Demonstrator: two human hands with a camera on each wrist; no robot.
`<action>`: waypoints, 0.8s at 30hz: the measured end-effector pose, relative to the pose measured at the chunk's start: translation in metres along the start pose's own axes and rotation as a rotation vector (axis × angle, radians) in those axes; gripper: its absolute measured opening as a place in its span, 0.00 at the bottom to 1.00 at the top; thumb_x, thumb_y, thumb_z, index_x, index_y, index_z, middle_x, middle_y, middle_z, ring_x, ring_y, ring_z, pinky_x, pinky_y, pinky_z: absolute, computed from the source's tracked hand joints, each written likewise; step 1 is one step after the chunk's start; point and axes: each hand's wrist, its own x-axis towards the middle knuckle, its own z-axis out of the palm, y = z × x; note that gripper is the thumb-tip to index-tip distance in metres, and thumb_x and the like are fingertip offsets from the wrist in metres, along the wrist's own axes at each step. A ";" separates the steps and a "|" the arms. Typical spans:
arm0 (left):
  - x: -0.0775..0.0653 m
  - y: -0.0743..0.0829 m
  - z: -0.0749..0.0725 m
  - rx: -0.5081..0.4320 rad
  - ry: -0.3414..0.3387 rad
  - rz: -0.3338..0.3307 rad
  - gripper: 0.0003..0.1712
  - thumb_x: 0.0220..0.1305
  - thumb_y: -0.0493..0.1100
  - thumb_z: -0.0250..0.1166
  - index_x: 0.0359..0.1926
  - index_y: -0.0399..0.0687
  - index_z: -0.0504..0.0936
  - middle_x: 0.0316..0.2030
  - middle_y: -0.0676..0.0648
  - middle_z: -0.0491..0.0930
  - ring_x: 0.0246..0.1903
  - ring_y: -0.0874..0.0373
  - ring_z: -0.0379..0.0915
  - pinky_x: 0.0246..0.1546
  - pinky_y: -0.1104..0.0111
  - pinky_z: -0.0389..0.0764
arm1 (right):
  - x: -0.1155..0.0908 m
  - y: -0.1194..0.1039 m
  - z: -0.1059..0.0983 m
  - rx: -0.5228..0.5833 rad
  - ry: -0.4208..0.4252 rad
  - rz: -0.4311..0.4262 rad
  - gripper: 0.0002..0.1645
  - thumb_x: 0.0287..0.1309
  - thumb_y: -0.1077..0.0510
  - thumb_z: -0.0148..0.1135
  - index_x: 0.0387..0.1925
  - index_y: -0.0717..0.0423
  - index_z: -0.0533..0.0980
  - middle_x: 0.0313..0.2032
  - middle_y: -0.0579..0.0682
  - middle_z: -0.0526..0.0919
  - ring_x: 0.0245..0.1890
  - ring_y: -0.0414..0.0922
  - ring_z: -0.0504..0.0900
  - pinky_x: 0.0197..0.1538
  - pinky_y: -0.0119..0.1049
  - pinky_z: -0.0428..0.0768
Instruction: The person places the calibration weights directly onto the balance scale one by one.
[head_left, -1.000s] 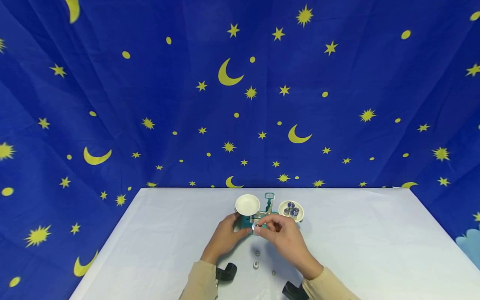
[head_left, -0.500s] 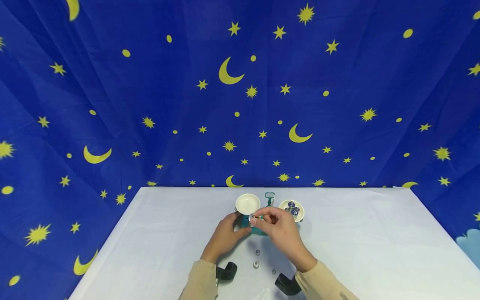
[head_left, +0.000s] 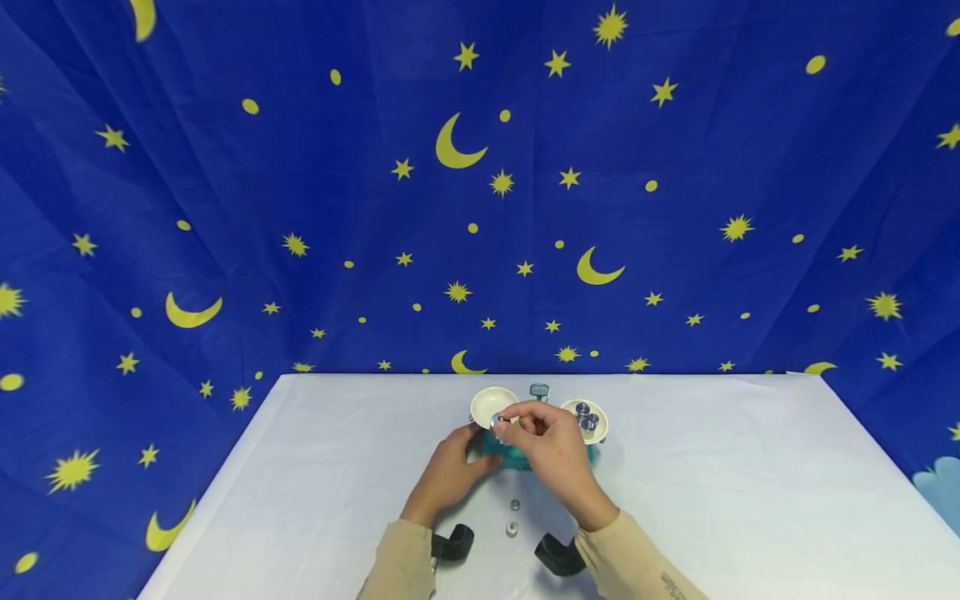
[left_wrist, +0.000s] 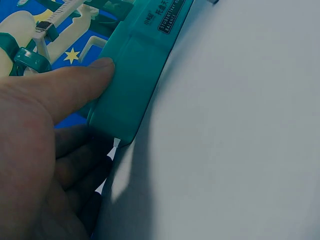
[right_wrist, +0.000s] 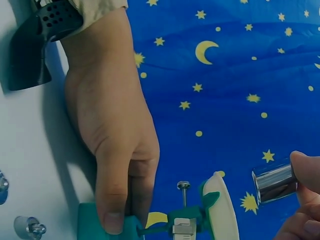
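A student balance has a teal base (left_wrist: 135,65) and two cream pans. My left hand (head_left: 452,472) grips the left end of that base, thumb on top and the other fingers at its side. Between thumb and fingers, my right hand (head_left: 558,450) pinches a shiny metal cylinder weight (right_wrist: 276,182), held in the air by the near edge of the left pan (head_left: 491,403). The bottom of that pan shows nothing in it. Several metal weights (head_left: 588,422) sit in the right pan (head_left: 600,437). My right hand covers the middle of the beam.
Two small knobbed weights, one farther (head_left: 514,505) and one nearer (head_left: 512,529), stand on the white table (head_left: 315,500) in front of the balance. Black wrist mounts (head_left: 453,545) jut inward from both sleeves. A blue star-and-moon cloth (head_left: 375,208) hangs behind the table.
My right hand has carried the weight left and away from me, from the base up to the left pan. The left hand stays on the base. A small table weight is now hidden by the right wrist mount.
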 end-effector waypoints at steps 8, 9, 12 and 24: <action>0.000 0.000 0.000 0.002 0.000 0.002 0.41 0.65 0.54 0.69 0.71 0.38 0.68 0.68 0.37 0.69 0.70 0.42 0.63 0.71 0.46 0.63 | 0.006 -0.003 0.008 -0.043 0.041 -0.048 0.05 0.55 0.60 0.75 0.34 0.54 0.87 0.17 0.45 0.61 0.18 0.38 0.58 0.22 0.27 0.57; 0.000 0.000 0.000 0.004 -0.001 0.002 0.41 0.65 0.54 0.69 0.72 0.38 0.68 0.69 0.38 0.69 0.70 0.42 0.63 0.71 0.46 0.63 | 0.007 -0.004 0.009 -0.053 0.048 -0.052 0.04 0.55 0.60 0.75 0.34 0.54 0.87 0.17 0.45 0.61 0.18 0.38 0.58 0.22 0.27 0.57; 0.000 0.000 0.000 0.003 -0.003 -0.002 0.41 0.65 0.54 0.69 0.71 0.38 0.68 0.69 0.37 0.69 0.70 0.42 0.63 0.71 0.46 0.63 | 0.010 -0.004 0.014 -0.085 0.073 -0.062 0.04 0.55 0.60 0.75 0.33 0.54 0.86 0.17 0.44 0.61 0.18 0.38 0.59 0.22 0.27 0.58; 0.000 -0.002 -0.001 0.017 -0.003 0.021 0.41 0.64 0.54 0.70 0.70 0.36 0.69 0.67 0.37 0.71 0.69 0.41 0.64 0.70 0.46 0.64 | 0.018 -0.004 0.024 -0.151 0.136 -0.085 0.03 0.53 0.61 0.75 0.32 0.53 0.87 0.17 0.43 0.64 0.20 0.39 0.63 0.23 0.27 0.60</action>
